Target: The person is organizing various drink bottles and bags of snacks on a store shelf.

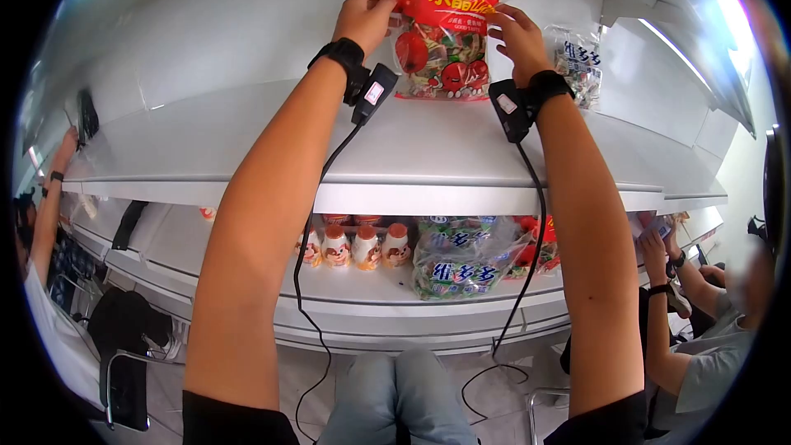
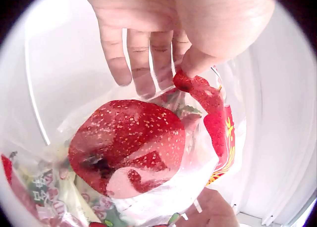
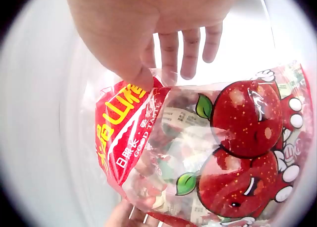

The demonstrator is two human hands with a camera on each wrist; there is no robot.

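Observation:
A clear plastic bag of hawthorn candy (image 1: 449, 53) with a red printed label stands upright on the white upper shelf, small wrapped pieces showing through it. My left hand (image 1: 364, 20) pinches its upper left edge between thumb and fingers. On the opposite side my right hand (image 1: 522, 43) holds the upper right edge the same way. Close up in the left wrist view, the thumb presses the film beside a large printed red fruit (image 2: 130, 145). Two smiling fruit characters (image 3: 247, 120) show on the bag's front in the right wrist view.
Behind my right hand stands another clear bag (image 1: 578, 62) with dark lettering. The lower shelf carries several small bottles (image 1: 367, 249) and green-printed bags (image 1: 457, 268). Black cables (image 1: 306, 313) hang from both wrists. People sit at either side, one with a pale sleeve (image 1: 713, 371).

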